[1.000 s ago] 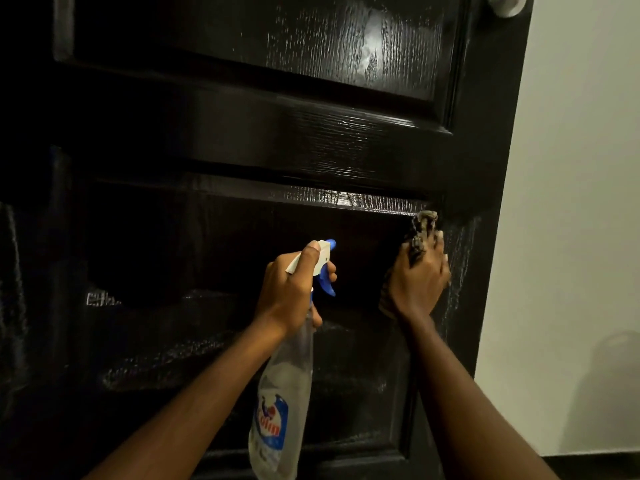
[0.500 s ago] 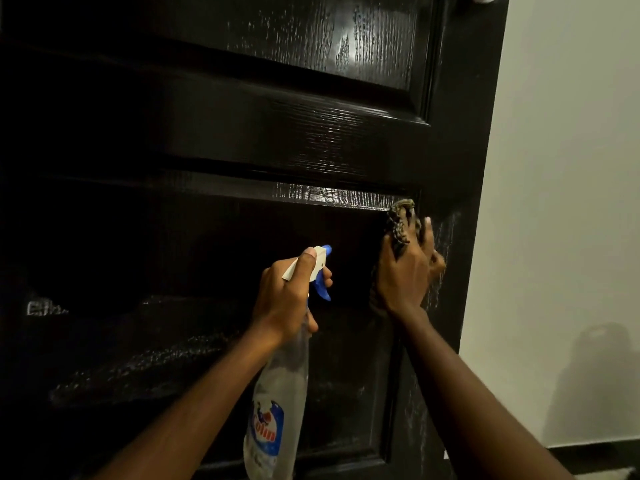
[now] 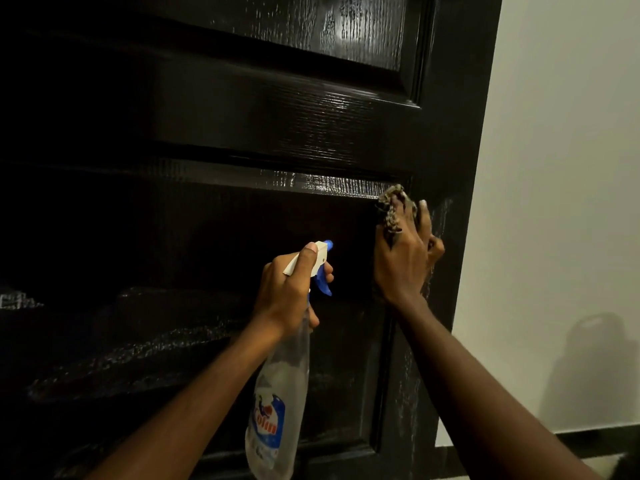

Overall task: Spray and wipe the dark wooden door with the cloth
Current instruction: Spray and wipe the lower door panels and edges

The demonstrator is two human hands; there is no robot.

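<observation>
1. Dark wooden panelled door (image 3: 311, 116): mottled crumpled cloth (image 3: 390, 211) remains at the lower panel's top-right corner; wiping is likely unfinished there.
2. Right hand (image 3: 403, 261): fingers curled, gripping the cloth.
3. Left hand (image 3: 287, 292): fingers wrapped round the clear plastic spray bottle (image 3: 277, 393).

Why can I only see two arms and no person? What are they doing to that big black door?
The camera sits on the person's head and looks forward and down, so you see what they see: only their own arms. There is no robot here, just two bare hands. The left hand grips a clear spray bottle with a blue trigger, its nozzle pointing at the dark wooden door. The right hand holds a bunched cloth and presses it on the door, near the top right corner of the lower panel. Shiny streaks there look like wet spray. Beside the door is a pale wall.
</observation>
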